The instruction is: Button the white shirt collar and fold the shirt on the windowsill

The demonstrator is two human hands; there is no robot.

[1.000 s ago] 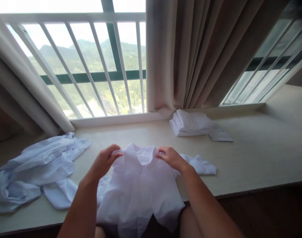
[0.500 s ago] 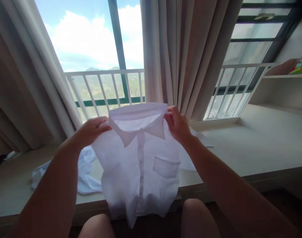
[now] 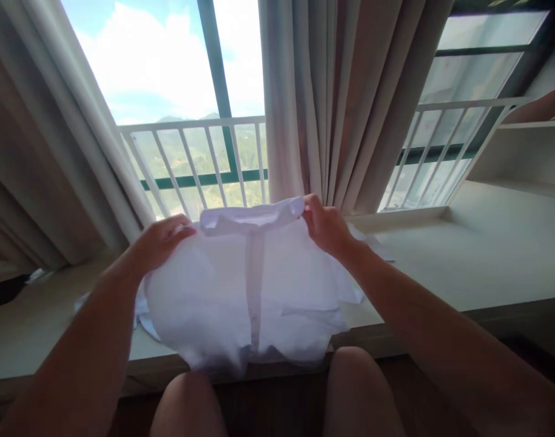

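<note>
A white shirt (image 3: 245, 291) is held up by its shoulders above the window ledge (image 3: 463, 261)

The collar is spanned between the two grips, each shoulder pinched closed by the left hand (image 3: 161, 243) and right hand (image 3: 325, 227); below them the body billows out over the knees. The cloth is judged light, soft and limp, best taken at the shoulder seams. More pale fabric (image 3: 141, 309) is glimpsed under the left grip, curtains (image 3: 332, 103) beyond

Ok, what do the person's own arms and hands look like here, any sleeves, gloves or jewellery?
Both arms are bare along all that shows: no sleeves reach the forearms. The left hand and the right hand wear no gloves, and no watch, bracelet or ring can be seen on them. The knees at the bottom edge are bare too.
</note>
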